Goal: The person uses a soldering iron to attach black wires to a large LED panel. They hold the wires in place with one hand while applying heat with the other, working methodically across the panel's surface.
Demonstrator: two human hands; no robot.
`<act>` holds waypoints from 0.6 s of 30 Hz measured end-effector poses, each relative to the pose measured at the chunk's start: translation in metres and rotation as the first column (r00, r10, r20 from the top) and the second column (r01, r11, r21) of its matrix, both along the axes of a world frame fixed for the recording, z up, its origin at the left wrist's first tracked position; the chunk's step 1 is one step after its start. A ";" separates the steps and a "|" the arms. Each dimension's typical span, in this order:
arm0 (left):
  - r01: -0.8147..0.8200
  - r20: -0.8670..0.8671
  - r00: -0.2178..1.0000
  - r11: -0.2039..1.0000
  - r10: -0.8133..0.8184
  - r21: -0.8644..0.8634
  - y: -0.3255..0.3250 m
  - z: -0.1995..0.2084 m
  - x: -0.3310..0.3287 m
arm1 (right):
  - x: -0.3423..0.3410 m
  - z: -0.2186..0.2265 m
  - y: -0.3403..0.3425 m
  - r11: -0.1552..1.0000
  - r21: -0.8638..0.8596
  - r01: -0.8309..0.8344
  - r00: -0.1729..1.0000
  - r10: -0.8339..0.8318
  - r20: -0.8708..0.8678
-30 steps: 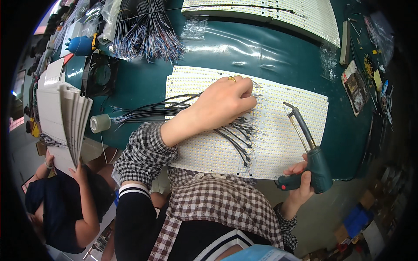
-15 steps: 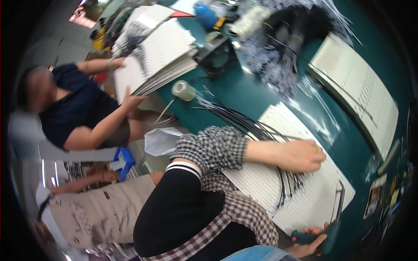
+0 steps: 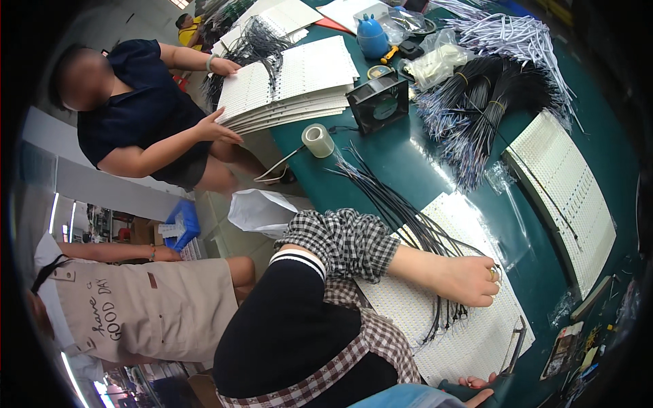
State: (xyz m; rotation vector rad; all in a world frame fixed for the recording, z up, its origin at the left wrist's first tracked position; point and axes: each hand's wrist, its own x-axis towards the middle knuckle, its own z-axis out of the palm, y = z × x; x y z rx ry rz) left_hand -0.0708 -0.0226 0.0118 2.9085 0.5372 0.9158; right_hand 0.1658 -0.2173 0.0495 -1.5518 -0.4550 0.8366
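A white perforated-looking panel [image 3: 435, 364] with rows of small marks lies at the table's near edge. Across it runs a bundle of thin black cables [image 3: 418, 224], their ends fanned out beneath my left wrist. Fingers curled, my left hand [image 3: 469, 280] is closed over the panel's right part; what it pinches is hidden. My right hand [image 3: 476, 389], partly cut off at the lower edge, is wrapped round a dark-handled hand tool [image 3: 518, 340] with a narrow metal end, tilted up beside the panel's near corner. Its exact kind does not show.
Thick cable bundles [image 3: 493, 102], a black fan [image 3: 377, 102], a tape roll [image 3: 317, 141] and a blue container [image 3: 372, 37] stand on the green table. Another panel stack [image 3: 568, 197] lies right. One person [image 3: 153, 112] handles stacked panels [image 3: 292, 75]; another wears an apron [image 3: 146, 313].
The whole view has shifted, so the table's things sit lower in the picture. My left hand stays closed over the panel, and my right hand keeps the tool near its corner.
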 end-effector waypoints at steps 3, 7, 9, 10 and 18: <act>-0.014 0.033 0.999 0.999 0.015 -0.033 0.002 0.003 -0.005 | -0.020 0.017 0.010 0.999 0.041 -0.017 0.991 0.011 0.135; -0.066 0.016 0.997 0.987 0.069 -0.150 0.009 -0.004 -0.015 | -0.030 0.024 0.014 0.998 0.065 -0.013 0.980 0.000 0.198; -0.040 0.017 0.999 0.966 0.046 -0.255 0.013 -0.007 -0.019 | -0.028 0.022 0.013 0.998 0.061 -0.017 0.981 0.004 0.194; -0.035 0.030 0.998 0.954 0.046 -0.298 0.015 -0.009 -0.019 | -0.026 0.021 0.013 0.998 0.062 -0.016 0.981 0.004 0.191; -0.004 0.108 0.993 0.927 0.048 -0.376 0.019 -0.009 -0.014 | -0.019 0.015 0.007 0.998 0.065 -0.009 0.982 -0.004 0.189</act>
